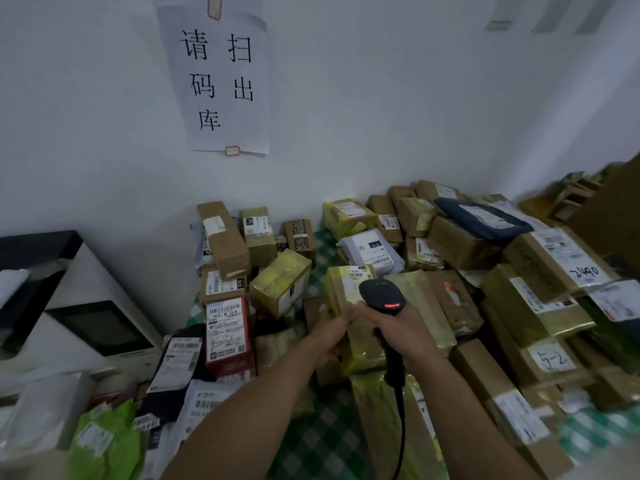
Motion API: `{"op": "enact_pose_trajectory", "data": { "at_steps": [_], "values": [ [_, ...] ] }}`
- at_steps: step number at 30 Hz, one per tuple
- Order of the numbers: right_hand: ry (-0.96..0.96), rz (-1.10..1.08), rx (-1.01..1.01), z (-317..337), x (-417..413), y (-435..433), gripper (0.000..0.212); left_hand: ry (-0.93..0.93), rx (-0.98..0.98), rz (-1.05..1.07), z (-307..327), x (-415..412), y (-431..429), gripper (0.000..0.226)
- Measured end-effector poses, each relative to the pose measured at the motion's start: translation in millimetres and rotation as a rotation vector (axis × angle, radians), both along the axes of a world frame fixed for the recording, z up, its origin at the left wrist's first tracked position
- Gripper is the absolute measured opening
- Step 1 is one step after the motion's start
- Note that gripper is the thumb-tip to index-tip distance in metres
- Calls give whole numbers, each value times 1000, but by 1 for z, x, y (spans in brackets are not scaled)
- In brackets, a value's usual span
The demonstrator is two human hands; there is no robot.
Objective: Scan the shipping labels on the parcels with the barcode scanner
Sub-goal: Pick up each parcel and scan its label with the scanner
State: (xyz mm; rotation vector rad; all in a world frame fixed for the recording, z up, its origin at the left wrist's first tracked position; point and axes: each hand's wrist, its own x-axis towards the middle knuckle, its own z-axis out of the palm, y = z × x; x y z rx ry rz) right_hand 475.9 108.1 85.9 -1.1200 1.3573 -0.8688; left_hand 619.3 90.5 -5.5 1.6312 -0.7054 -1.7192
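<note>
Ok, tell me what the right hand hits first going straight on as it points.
Probably the yellow-taped parcel held by the left hand, just beyond the barcode scanner; depth is unclear.

The white paper sheet (221,81) taped to the wall read 请扫码出库 in large black characters. A label on the big brown carton (540,258) at the right bore a handwritten 2490, upside down. The label on a yellow-taped box (554,356) near it said 5-2. The pale grey poly mailer (370,251) and the small brown box (221,285) each showed 010. Other print was too blurred to read.

Parcels (280,284) heaped on green-checked cloth (595,434)
</note>
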Motion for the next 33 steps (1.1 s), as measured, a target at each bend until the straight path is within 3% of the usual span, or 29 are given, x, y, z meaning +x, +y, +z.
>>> {"op": "enact_pose_trajectory", "data": {
  "at_steps": [3,6,8,13,17,19,21,25,33],
  "values": [
    [28,0,30,-13,3,-7,20,72,8,-60,3,-3,8,36],
    [30,10,53,-23,9,-12,25,135,41,-20,4,0,10,55],
    [27,14,68,-29,14,-15,31,96,26,30,9,8,8,53],
    [48,25,73,-36,24,-17,37,-368,-224,5,9,50,-7,25],
    [55,41,52,-38,32,-22,32,-767,-414,100,15,90,-28,46],
    [89,63,68,-41,37,-26,31,-1011,-379,34,10,107,-41,65],
    [104,74,98,-46,40,-28,28,-1134,-264,-87,4,120,-51,85],
    [97,69,128,-52,39,-31,27,-1181,-170,-233,-4,130,-58,97],
    [120,71,183,-50,35,-31,25,-995,-288,6,10,120,-35,90]
  ]
}}
